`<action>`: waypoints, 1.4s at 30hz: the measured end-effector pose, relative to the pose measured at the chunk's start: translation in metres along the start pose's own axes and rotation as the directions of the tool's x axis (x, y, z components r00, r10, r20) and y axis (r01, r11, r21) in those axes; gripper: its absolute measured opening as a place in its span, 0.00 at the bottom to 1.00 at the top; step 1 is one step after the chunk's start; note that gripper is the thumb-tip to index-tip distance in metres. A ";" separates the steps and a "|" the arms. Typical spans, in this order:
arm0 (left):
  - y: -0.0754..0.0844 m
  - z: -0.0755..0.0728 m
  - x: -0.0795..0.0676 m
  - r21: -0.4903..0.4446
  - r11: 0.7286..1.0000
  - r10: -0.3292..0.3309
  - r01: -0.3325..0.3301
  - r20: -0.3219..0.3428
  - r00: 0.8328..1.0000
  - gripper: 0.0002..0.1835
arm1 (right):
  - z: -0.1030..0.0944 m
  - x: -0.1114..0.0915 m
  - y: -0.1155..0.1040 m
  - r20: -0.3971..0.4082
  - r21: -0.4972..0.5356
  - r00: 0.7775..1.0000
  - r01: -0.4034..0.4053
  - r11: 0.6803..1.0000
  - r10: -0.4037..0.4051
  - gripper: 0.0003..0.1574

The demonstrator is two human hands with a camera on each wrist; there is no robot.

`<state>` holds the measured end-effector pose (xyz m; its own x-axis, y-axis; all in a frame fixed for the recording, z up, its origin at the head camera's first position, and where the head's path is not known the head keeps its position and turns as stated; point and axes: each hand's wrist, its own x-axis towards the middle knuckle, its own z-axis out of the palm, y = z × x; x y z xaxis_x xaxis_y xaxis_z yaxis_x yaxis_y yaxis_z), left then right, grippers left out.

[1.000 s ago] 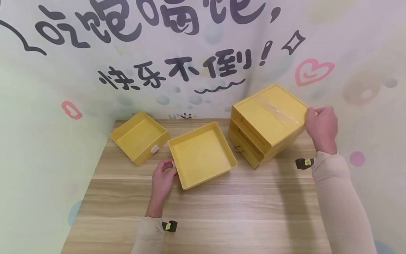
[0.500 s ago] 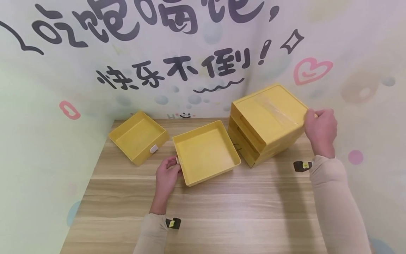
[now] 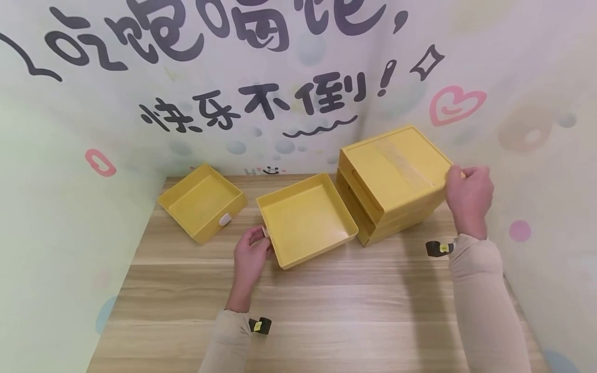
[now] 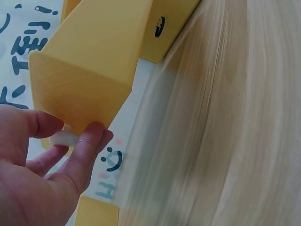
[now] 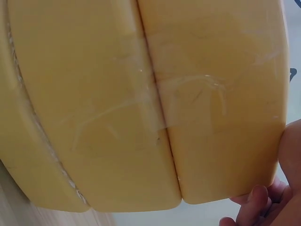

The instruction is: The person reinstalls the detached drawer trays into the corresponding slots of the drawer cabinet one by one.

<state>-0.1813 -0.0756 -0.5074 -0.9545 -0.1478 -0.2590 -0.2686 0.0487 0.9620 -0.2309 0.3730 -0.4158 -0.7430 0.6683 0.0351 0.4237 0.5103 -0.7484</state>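
Observation:
My left hand (image 3: 251, 257) pinches the white handle (image 4: 65, 139) of a shallow yellow drawer (image 3: 310, 223) between thumb and fingers. The drawer is level, above the table, its far end overlapping the open front of the yellow drawer cabinet (image 3: 396, 168) in the head view. At the cabinet's upper right back corner, my right hand (image 3: 470, 199) grips the edge with curled fingers. Clear tape crosses the cabinet's top and side. In the right wrist view the stacked cabinet sections (image 5: 117, 108) fill most of the picture, with fingertips (image 5: 256, 197) at the corner.
A second yellow drawer (image 3: 205, 204) with a white handle (image 3: 225, 219) lies on the wood-grain table (image 3: 326, 321) at the back left. Printed fabric walls (image 3: 210, 150) stand close behind and on both sides.
My left hand has moved the drawer right and slightly away from me, up to the cabinet's front. The right hand keeps its grip on the cabinet, which has turned slightly.

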 end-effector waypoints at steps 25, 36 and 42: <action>-0.020 0.014 0.018 -0.033 0.999 0.032 -0.031 0.012 0.999 0.21 | 0.003 -0.006 0.004 -0.070 0.083 0.996 -0.041 0.996 0.047 0.08; -0.021 0.021 0.019 -0.037 0.999 0.023 -0.022 0.023 0.999 0.22 | 0.004 -0.005 0.009 -0.088 0.092 0.995 -0.037 0.995 0.045 0.08; -0.020 0.021 0.018 -0.031 0.998 0.051 -0.051 0.010 0.999 0.20 | 0.005 -0.006 0.009 -0.079 0.102 0.996 -0.042 0.994 0.050 0.08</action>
<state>-0.1955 -0.0583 -0.5328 -0.9683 -0.1348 -0.2104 -0.2157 0.0259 0.9761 -0.2248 0.3708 -0.4257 -0.6773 0.7340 0.0498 0.3997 0.4240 -0.8127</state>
